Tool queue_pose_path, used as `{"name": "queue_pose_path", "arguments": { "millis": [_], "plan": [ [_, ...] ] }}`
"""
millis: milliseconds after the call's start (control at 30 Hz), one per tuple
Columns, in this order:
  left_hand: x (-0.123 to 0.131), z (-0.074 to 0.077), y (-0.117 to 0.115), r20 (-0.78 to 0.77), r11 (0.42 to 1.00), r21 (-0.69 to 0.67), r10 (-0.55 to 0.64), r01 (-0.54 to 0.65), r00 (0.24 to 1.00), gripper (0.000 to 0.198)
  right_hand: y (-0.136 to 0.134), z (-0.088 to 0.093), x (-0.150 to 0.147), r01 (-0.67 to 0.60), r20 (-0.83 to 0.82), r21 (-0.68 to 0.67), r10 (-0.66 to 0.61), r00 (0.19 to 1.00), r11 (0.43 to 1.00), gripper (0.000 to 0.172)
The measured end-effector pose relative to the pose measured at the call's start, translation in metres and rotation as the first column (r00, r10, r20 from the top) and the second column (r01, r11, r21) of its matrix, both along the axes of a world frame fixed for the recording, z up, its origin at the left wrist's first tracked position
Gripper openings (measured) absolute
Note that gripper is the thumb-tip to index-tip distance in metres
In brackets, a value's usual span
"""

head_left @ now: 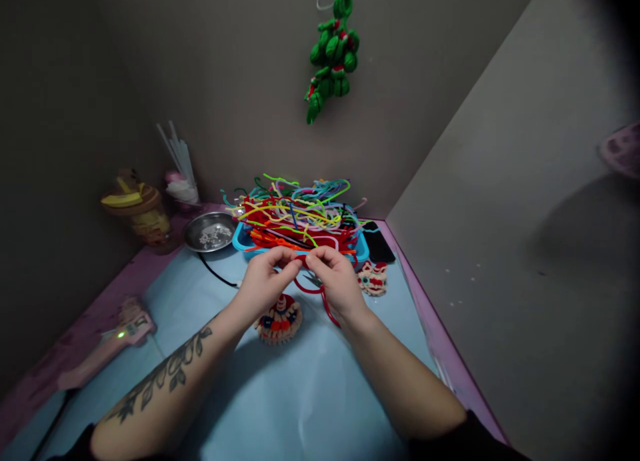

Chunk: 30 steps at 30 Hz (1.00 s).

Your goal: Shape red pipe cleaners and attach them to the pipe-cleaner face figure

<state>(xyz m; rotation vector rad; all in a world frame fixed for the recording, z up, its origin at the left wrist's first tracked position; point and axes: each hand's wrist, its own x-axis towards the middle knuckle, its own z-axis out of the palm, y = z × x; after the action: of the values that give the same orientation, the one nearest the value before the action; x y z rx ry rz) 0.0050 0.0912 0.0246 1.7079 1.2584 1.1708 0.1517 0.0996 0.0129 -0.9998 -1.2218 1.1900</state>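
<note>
My left hand (273, 274) and my right hand (337, 277) meet just in front of the tray, thumbs and fingers pinched close together. Between the fingertips shows a short bit of red pipe cleaner (303, 258), mostly covered by them. Scissors with red handles (330, 309) show under and beside my right hand; whether its fingers also hold them I cannot tell. Below my left hand sits a rounded red, beige and dark blue pipe-cleaner piece (279, 322), partly hidden by the wrist. A beige and red pipe-cleaner piece (373, 278) lies right of my right hand.
A blue tray (240, 242) heaped with coloured pipe cleaners stands at the back, beside a metal bowl (210, 231) of small bits. A dark phone (379, 243) lies right. A pink glue gun (117, 341) with a green light rests left. Green pipe-cleaner shapes (333, 54) hang above.
</note>
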Motion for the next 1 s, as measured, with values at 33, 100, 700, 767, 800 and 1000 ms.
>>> {"name": "queue_pose_path", "arguments": {
  "millis": [33, 100, 700, 767, 800, 1000],
  "plan": [
    [-0.001, 0.001, 0.000, -0.027, 1.000, 0.014, 0.000, 0.000, 1.000, 0.018, 0.001, 0.000, 0.001, -0.026, 0.028, 0.011, 0.025, 0.999, 1.000, 0.016],
    [-0.003, 0.004, 0.001, -0.076, 0.999, 0.031, -0.014, 0.017, 0.997, 0.017, 0.002, 0.002, 0.004, -0.073, 0.083, 0.026, 0.071, 0.994, 0.997, 0.017],
    [-0.016, 0.009, 0.006, -0.419, 0.976, 0.081, -0.150, 0.201, 0.896, 0.017, 0.005, 0.010, 0.016, -0.192, 0.575, 0.237, 0.022, 0.818, 0.952, 0.013],
    [-0.016, 0.008, 0.006, -0.443, 0.975, 0.103, -0.134, 0.199, 0.886, 0.015, 0.005, 0.009, 0.016, -0.204, 0.586, 0.244, 0.024, 0.810, 0.948, 0.014],
    [-0.015, 0.007, 0.006, -0.445, 0.974, 0.111, -0.129, 0.197, 0.886, 0.015, 0.006, 0.009, 0.016, -0.201, 0.577, 0.240, 0.027, 0.816, 0.950, 0.014],
    [-0.007, 0.005, 0.002, -0.290, 0.987, 0.076, -0.111, 0.139, 0.951, 0.017, 0.005, 0.002, 0.010, -0.107, 0.342, 0.130, 0.057, 0.938, 0.986, 0.013]
  ]
}}
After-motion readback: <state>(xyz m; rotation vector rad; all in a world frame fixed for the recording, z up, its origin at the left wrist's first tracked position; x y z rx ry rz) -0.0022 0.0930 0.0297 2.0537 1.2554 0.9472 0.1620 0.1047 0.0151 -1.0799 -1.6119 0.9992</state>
